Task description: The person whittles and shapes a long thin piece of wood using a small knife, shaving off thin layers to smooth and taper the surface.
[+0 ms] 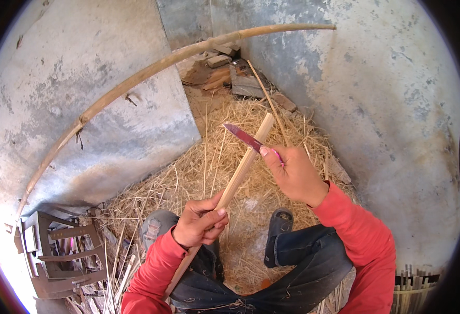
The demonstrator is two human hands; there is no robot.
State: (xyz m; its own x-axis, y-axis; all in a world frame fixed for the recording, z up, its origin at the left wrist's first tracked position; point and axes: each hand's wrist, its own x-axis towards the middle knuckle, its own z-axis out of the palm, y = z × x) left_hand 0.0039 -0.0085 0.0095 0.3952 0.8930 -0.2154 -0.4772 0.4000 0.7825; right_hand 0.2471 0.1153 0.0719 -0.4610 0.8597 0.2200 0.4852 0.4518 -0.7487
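My left hand [201, 222] is closed round a pale bamboo strip [240, 172], which slants up and away from my lap toward the right. In my right hand [295, 172] is a knife [242, 135] with a dark reddish blade; a bit of pink shows at its grip. The blade lies across the strip near its far end, pointing up and to the left. My fingers cover most of the knife's handle. The strip's near end runs down past my left forearm.
Shavings [251, 115] cover the floor round my feet. A long curved bamboo pole [156, 65] arches along the left wall. A broken wooden chair [73, 243] lies at lower left, bricks [218, 61] sit in the far corner, and a slatted basket [413, 290] stands at lower right.
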